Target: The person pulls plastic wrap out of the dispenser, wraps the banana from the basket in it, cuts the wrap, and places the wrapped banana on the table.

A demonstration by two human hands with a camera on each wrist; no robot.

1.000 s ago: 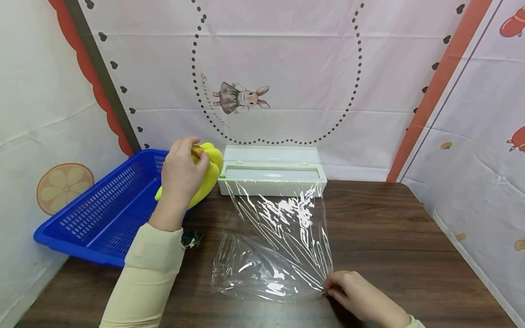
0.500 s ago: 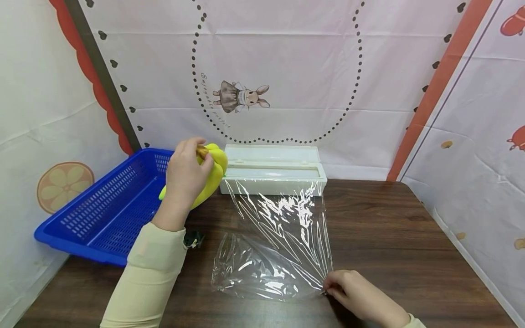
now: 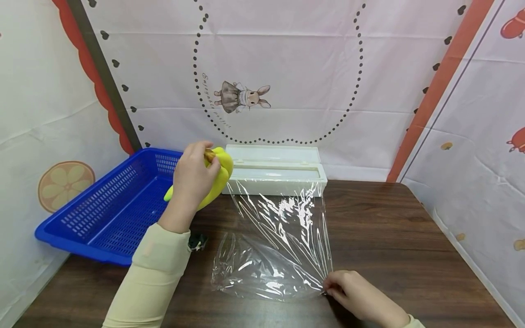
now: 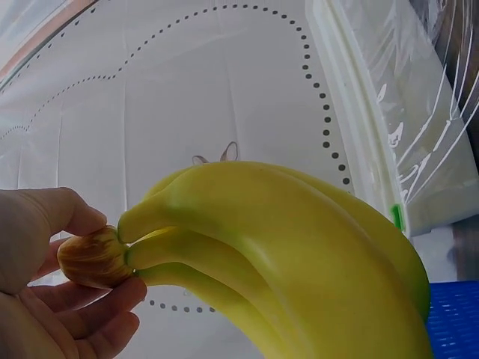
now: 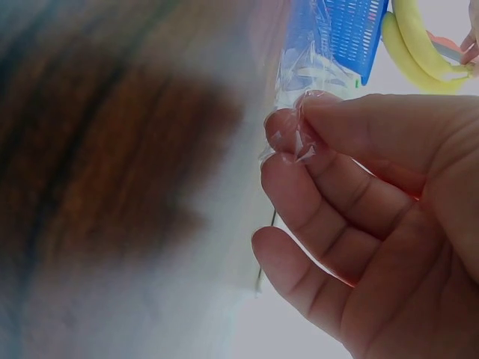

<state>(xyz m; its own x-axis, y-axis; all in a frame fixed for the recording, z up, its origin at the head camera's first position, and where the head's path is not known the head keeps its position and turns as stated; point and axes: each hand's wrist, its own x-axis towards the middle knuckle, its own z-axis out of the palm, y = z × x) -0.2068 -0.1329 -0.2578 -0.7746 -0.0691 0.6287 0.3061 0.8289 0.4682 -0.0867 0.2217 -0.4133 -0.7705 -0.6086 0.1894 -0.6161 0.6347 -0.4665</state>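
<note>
My left hand (image 3: 192,175) holds a bunch of yellow bananas (image 3: 221,175) up by its brown stem, between the blue basket and the white box. In the left wrist view the fingers and thumb pinch the stem (image 4: 96,258), and the bananas (image 4: 277,239) hang away from the palm. My right hand (image 3: 361,294) pinches a gathered corner of clear plastic film (image 3: 283,228) low over the table's front; the right wrist view shows the film (image 5: 299,142) between thumb and fingertips. The film stretches from the white box (image 3: 270,187), and a loose part lies folded to the left.
A blue perforated basket (image 3: 82,248) stands at the left of the brown wooden table (image 3: 389,228). The white box's lid (image 3: 272,154) is raised against the printed backdrop cloth. A small dark object (image 3: 198,242) is beside the left wrist.
My left hand and the bananas have moved a little to the right, now overlapping the left end of the white box. The right hand and the film have hardly moved.
</note>
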